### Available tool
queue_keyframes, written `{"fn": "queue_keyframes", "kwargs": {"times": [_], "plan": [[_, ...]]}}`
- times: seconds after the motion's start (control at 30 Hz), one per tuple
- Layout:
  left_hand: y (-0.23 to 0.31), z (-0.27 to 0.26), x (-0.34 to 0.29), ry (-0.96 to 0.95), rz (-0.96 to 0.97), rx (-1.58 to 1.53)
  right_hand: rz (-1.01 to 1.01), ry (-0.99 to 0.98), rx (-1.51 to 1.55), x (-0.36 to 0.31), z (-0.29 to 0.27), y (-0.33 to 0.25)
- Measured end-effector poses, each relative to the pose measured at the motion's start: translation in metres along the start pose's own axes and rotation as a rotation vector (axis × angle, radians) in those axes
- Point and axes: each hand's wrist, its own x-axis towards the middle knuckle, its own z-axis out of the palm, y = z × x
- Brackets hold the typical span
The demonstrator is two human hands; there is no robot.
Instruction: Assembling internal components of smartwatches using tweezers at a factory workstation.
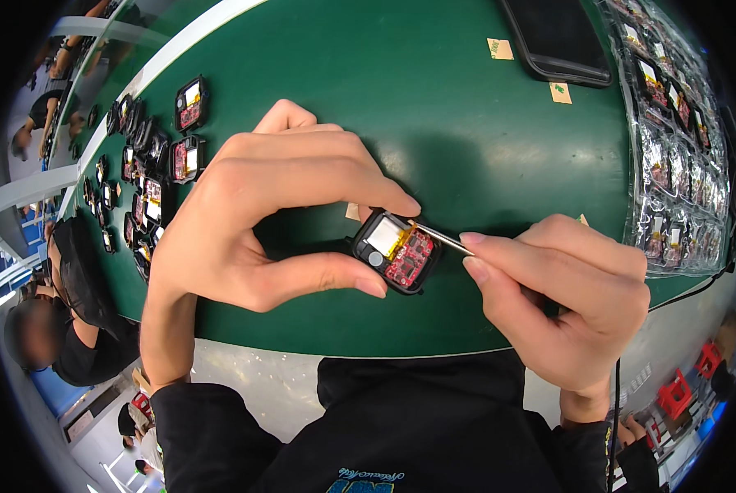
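Observation:
Between the thumb and index finger of my left hand (261,214) is a small black electronic device housing (394,251), its inside facing up. A red circuit board (410,261), a white battery-like block (384,237) and yellow tape show inside it. My right hand (561,296) pinches a thin metal tool (443,236), which looks like tweezers. The tool's tip meets the upper right edge of the housing, beside the yellow tape. Whether the tip grips anything is too small to tell.
Several similar open housings (150,197) are clustered at the left on the green table (343,74). A clear plastic tray (680,172) with more units stands at the right. A black tray-like object (558,37) and small paper labels (500,49) lie at the back. Another person (80,337) sits at the left.

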Motion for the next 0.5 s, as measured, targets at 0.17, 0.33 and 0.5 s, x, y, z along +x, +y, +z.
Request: {"fn": "queue_keyframes", "kwargs": {"times": [0.17,0.33,0.5], "plan": [[0.0004,0.0003,0.0029,-0.003,0.050,0.007,0.016,-0.026,0.008,0.0000,-0.0035,-0.0014],[0.0022,0.0007,0.0034,-0.017,0.022,0.018,0.010,-0.028,0.011,-0.0005,-0.0010,-0.0002],[0.0039,0.0043,0.0024,0.015,0.042,0.035,0.004,-0.027,0.007,-0.0015,-0.0008,-0.0018]]}}
